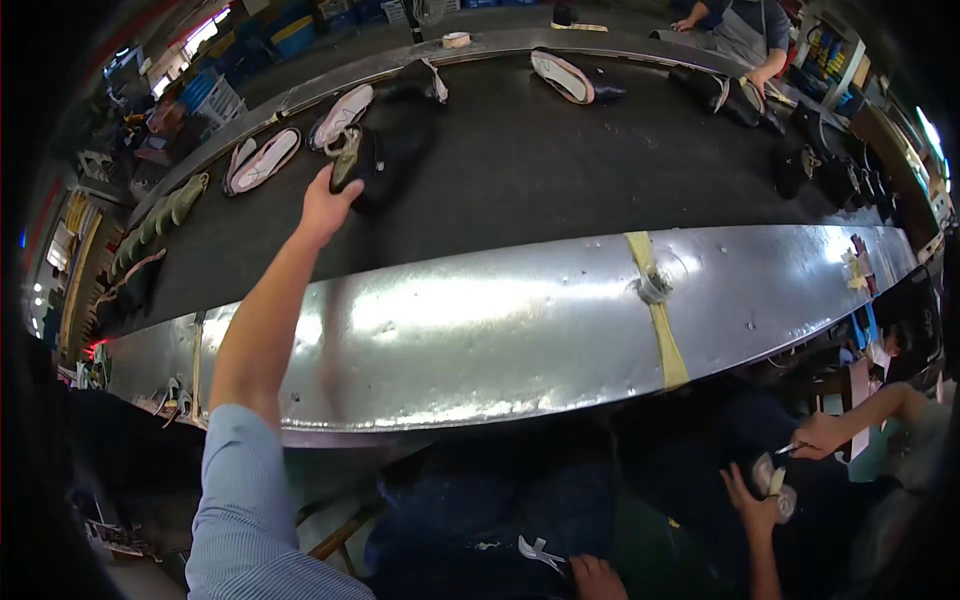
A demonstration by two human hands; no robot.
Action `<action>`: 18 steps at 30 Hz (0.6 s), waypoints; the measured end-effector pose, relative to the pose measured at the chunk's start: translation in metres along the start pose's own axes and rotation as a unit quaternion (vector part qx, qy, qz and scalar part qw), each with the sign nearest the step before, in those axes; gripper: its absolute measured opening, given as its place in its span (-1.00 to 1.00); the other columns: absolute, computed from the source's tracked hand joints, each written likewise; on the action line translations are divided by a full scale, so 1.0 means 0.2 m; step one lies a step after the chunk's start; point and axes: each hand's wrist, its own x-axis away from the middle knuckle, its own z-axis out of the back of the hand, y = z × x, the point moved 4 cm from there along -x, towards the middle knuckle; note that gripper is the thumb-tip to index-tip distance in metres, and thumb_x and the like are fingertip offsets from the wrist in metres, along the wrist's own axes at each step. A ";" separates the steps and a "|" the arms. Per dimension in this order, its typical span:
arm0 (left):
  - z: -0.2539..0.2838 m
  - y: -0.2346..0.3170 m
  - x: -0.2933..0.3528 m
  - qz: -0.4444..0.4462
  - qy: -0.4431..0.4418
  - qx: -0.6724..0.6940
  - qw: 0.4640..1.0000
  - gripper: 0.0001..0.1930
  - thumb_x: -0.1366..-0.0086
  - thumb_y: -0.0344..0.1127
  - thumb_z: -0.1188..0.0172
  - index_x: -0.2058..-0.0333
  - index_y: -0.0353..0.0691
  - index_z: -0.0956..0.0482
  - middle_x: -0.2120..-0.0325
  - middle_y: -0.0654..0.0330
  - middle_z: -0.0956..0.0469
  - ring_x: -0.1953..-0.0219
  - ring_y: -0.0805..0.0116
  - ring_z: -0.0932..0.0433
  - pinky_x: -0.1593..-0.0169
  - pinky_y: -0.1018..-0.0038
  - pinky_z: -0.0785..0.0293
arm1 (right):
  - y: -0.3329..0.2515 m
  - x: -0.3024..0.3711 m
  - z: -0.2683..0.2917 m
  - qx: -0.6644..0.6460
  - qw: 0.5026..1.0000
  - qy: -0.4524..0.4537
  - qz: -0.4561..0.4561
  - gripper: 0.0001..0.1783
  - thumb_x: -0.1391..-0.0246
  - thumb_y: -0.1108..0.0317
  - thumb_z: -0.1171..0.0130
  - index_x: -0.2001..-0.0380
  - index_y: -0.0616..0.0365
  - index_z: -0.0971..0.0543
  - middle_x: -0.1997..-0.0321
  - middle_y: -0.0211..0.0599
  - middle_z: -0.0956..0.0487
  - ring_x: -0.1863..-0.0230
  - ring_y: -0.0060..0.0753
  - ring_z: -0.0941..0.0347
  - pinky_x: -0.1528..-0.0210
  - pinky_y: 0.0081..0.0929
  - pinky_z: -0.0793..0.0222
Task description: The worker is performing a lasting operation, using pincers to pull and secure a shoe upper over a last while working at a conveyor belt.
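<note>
My left arm is stretched out over the dark belt, and my left hand (325,208) is closed round the near end of a black shoe (372,165). The shoe is lifted or tilted there, with a pale lining and tan edge showing at its left. Just behind it lies another shoe with a light pink underside (345,112). Low in the picture, above my lap, my right hand (596,578) is closed on metal pincers (541,553); their jaws point up and left, while their handles are hidden in the hand.
A shiny metal ledge (480,330) with yellow tape (655,310) runs between me and the belt (500,170). More shoes (565,78) lie along the far rail and at both ends. At right a co-worker's hands (755,505) work on a shoe; another person (755,40) stands across the belt.
</note>
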 end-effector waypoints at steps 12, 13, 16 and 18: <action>-0.74 0.82 -0.27 -0.321 -0.025 -0.088 0.943 -0.58 -0.20 -0.12 -0.29 0.06 -0.26 -0.57 -0.08 -0.03 -0.47 -0.15 0.02 -0.43 -0.23 0.29 -0.32 | 0.27 -0.39 0.09 -0.046 0.998 -0.033 -0.033 -0.33 0.16 0.48 -0.19 -0.13 0.17 -0.34 -0.12 -0.04 -0.40 -0.11 0.14 -0.34 -0.10 -0.02 -0.35; -0.95 0.84 -0.35 -0.234 -0.066 -0.039 0.969 -0.59 -0.22 -0.04 -0.26 0.14 -0.27 -0.62 0.07 -0.02 -0.57 0.00 0.06 -0.54 -0.11 0.31 -0.43 | 0.26 -0.40 0.13 -0.064 0.998 -0.012 -0.027 -0.34 0.15 0.47 -0.18 -0.13 0.18 -0.34 -0.11 -0.01 -0.41 -0.10 0.15 -0.35 -0.11 -0.02 -0.34; -1.46 1.02 -0.51 -0.025 -0.127 0.033 0.991 -0.62 -0.24 -0.03 -0.23 0.24 -0.29 -0.66 0.36 -0.01 -0.65 0.27 0.09 -0.62 0.13 0.28 -0.50 | 0.33 -0.43 0.12 -0.069 0.997 0.038 -0.025 -0.38 0.11 0.45 -0.16 -0.11 0.20 -0.34 -0.11 0.07 -0.42 -0.10 0.19 -0.36 -0.13 -0.01 -0.33; -1.68 1.09 -0.62 -0.009 -0.117 0.028 0.993 -0.62 -0.24 -0.03 -0.22 0.25 -0.28 -0.67 0.35 -0.01 -0.65 0.24 0.08 -0.63 0.11 0.27 -0.50 | 0.37 -0.47 0.11 -0.058 0.996 0.058 -0.026 -0.41 0.09 0.44 -0.14 -0.10 0.21 -0.34 -0.11 0.11 -0.41 -0.10 0.20 -0.36 -0.15 -0.01 -0.32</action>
